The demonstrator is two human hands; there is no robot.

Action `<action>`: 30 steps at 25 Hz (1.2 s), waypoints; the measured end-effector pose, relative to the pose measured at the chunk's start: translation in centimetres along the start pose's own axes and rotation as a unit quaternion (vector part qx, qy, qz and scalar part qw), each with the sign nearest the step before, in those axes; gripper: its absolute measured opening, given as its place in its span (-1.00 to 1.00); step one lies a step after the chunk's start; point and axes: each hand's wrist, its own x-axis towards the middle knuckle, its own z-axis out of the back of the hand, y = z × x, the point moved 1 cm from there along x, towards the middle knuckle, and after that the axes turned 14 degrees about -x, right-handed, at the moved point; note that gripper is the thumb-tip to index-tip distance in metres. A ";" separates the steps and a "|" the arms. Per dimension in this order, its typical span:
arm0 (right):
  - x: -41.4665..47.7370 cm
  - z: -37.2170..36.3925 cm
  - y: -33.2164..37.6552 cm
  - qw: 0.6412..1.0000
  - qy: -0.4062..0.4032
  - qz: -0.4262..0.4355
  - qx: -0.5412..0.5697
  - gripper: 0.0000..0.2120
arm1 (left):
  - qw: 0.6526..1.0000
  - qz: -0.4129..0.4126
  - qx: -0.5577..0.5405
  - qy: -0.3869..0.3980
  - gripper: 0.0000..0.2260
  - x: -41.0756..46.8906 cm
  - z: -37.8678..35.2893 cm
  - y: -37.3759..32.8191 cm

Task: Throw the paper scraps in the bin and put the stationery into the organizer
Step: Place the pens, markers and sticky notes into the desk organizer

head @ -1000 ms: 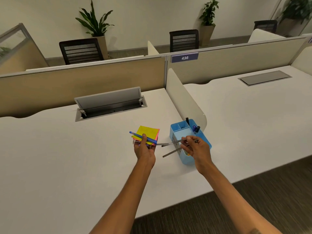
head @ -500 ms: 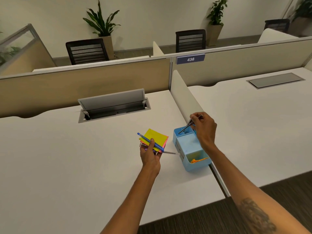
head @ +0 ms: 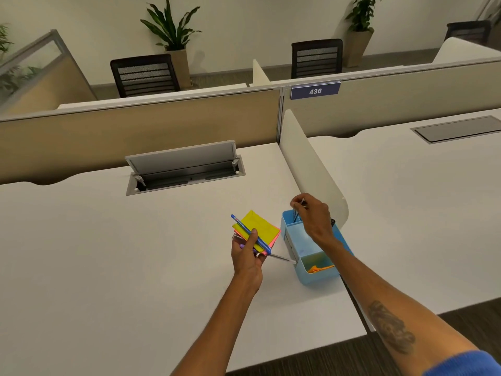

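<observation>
A light blue organizer [head: 306,275] stands on the white desk beside the curved divider. An orange item [head: 321,268] lies in its near compartment. My right hand [head: 314,218] hovers over the far compartment, fingers pinched on dark pens [head: 297,213] that point down into it. My left hand [head: 248,253] is just left of the organizer, above the desk. It grips a stack of yellow and pink sticky notes [head: 259,230], a blue pen [head: 250,234] laid across them and a thin silver pen [head: 282,258] that sticks out toward the organizer.
A white curved divider [head: 309,169] rises right behind the organizer. An open cable hatch [head: 184,169] is set into the desk at the back. Partition panels, chairs and potted plants stand beyond. The desk's front edge runs below my forearms.
My right hand carried the dark pens from the organizer's near end to its far compartment and tipped them downward. My left hand kept its hold on the notes and pens.
</observation>
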 end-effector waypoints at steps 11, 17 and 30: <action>-0.4 -2.9 -1.8 0.995 0.077 0.026 -0.065 -0.82 | 0.999 0.020 0.024 0.027 -0.82 0.8 0.2 0.3; -1.6 -2.5 -1.2 0.998 0.067 -0.011 0.001 -0.66 | 0.998 0.028 0.030 0.043 -0.81 0.5 0.3 -0.2; -9.5 -1.6 1.7 0.992 0.001 -0.061 0.113 -0.76 | 0.996 0.046 0.045 0.055 -0.79 -1.4 1.3 -0.3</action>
